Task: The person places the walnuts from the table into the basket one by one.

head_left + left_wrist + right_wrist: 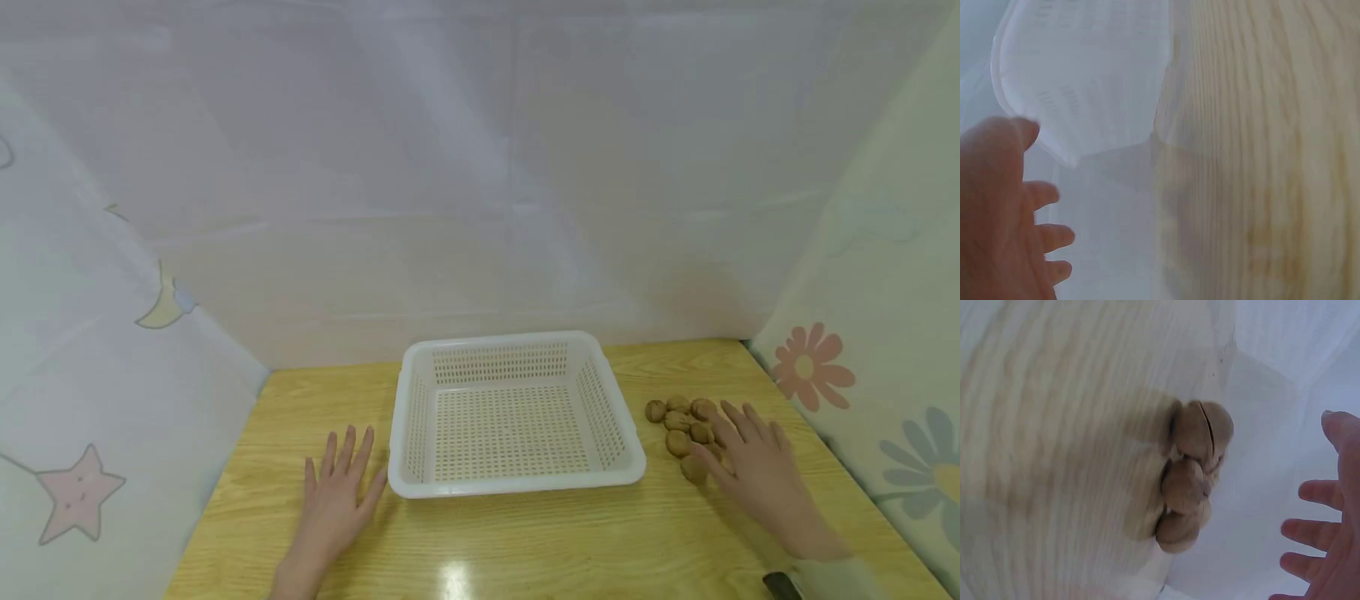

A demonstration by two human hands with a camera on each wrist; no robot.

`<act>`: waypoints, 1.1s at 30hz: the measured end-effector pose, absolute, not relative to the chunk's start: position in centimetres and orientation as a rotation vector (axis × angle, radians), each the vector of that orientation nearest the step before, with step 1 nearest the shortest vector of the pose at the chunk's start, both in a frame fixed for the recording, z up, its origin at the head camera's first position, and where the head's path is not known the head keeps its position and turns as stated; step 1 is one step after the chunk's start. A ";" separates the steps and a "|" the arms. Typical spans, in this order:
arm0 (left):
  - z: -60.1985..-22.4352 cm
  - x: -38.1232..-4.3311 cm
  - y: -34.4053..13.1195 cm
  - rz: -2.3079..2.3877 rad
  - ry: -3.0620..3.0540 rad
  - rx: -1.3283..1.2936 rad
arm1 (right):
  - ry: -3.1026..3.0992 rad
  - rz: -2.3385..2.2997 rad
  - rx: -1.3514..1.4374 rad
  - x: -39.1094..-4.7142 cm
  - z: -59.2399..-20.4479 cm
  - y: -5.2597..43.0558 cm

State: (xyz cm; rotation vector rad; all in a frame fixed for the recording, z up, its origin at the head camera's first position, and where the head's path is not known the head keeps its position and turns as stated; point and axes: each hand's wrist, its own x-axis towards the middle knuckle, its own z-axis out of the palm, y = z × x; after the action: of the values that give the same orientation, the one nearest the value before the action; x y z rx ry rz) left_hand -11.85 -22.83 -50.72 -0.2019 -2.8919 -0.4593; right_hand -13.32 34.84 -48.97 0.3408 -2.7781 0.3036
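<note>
In the head view a white plastic basket [517,490] with slotted walls stands upright on the wooden table, with only its slotted floor showing inside. To its right lies a cluster of several walnuts [678,442]; the right wrist view shows walnuts [1184,486] close up, one with a dark crack. My right hand [765,475] hovers palm down at the right side of the walnuts, fingers spread, overlapping a few of them in the head view. My left hand [333,508] is left of the basket, fingers spread, thumb close to its front left corner, holding nothing.
The wooden table [510,550] has a pale grey sheet [480,208] behind it. Patterned cloths hang on both sides, one with a pink star [81,494], the other with a red flower [813,367]. A dark band [782,586] sits at my right wrist.
</note>
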 end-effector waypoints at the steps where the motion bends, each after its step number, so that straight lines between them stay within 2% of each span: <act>1: -50.7 -11.9 -22.8 -0.535 -2.878 -0.201 | -2.768 0.316 0.346 -13.4 -48.9 35.2; 8: -50.3 -12.1 -21.7 -1.225 -2.644 -0.216 | -2.641 0.342 0.444 -14.3 -48.6 38.2; 16: -50.0 -12.0 -19.4 -1.938 -2.269 -0.205 | -2.787 0.446 0.453 -15.2 -49.8 40.5; 25: -49.9 -12.1 -17.4 -2.138 -2.167 -0.233 | -2.904 0.541 0.503 -16.2 -51.3 41.1; 33: -50.3 -12.1 -17.3 -2.169 -2.117 -0.207 | -2.981 0.574 0.418 -16.3 -51.5 40.8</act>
State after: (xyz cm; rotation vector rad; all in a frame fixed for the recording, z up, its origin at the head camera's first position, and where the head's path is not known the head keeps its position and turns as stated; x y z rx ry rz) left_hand -12.05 -17.27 -50.30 -0.2074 -2.1168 -2.1694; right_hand -16.34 40.76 -51.49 0.4178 -2.9809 0.5743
